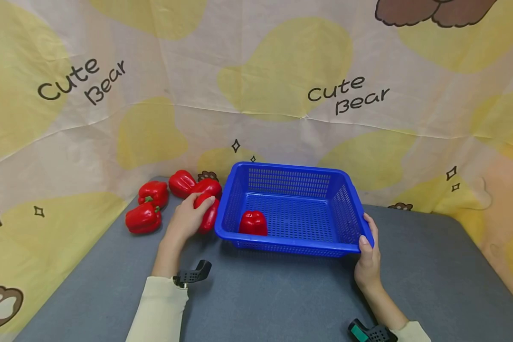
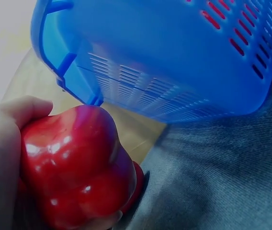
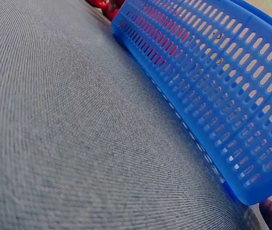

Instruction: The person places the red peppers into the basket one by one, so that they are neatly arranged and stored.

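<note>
The left hand [image 1: 187,219] was curled round a red pepper [image 1: 208,212] that lay on the grey worktop [image 1: 273,299] just beside the left wall of a blue basket [image 1: 354,213]; its fingers [image 1: 204,203] wrapped over the top of the pepper and the thumb lay along its near side. In the left wrist view the same pepper [image 2: 76,165] filled the palm, glossy and lumpy, with the basket's slotted wall [image 2: 174,62] close behind it. The right hand [image 1: 369,256] gripped the basket's near right corner, thumb pressed on top of the rim and the fingers bent round the outer edge; in the right wrist view only the basket's side [image 3: 212,81] and the worktop's weave [image 3: 69,134] showed clearly. Inside the basket one pepper [image 1: 253,223] stood at the near left corner, against the wall. Further left on the worktop lay four more peppers in a loose cluster: one [image 1: 143,218] nearest the person, one [image 1: 153,193] behind it, one [image 1: 181,183] further back, and one [image 1: 208,186] touching the pepper in the hand. A cloth backdrop [image 1: 282,85] printed with yellow shapes and the words "Cute Bear" stood behind everything.
</note>
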Available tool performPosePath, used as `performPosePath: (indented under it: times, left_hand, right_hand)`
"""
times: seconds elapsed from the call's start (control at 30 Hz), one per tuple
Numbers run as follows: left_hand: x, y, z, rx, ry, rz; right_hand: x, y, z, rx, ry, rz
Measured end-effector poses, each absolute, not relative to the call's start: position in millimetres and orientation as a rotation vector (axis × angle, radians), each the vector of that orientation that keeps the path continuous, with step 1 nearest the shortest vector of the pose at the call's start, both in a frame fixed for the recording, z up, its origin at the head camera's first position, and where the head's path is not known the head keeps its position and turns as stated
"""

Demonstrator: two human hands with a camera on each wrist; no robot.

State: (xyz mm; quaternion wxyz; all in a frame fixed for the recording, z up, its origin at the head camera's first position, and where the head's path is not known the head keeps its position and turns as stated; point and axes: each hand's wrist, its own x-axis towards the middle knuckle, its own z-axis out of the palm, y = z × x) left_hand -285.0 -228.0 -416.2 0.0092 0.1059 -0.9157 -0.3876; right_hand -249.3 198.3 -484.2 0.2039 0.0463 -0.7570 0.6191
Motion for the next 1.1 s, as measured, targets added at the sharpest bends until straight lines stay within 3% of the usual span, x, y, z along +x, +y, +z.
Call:
performPosePath:
  times: [1.1]
  left_hand:
    - [-286.9,-218.5,-411.9,0.338,-2.595,-1.174]
  right_hand:
    - [-250.8,199.2,-485.1,0.127,-2.118,1.72]
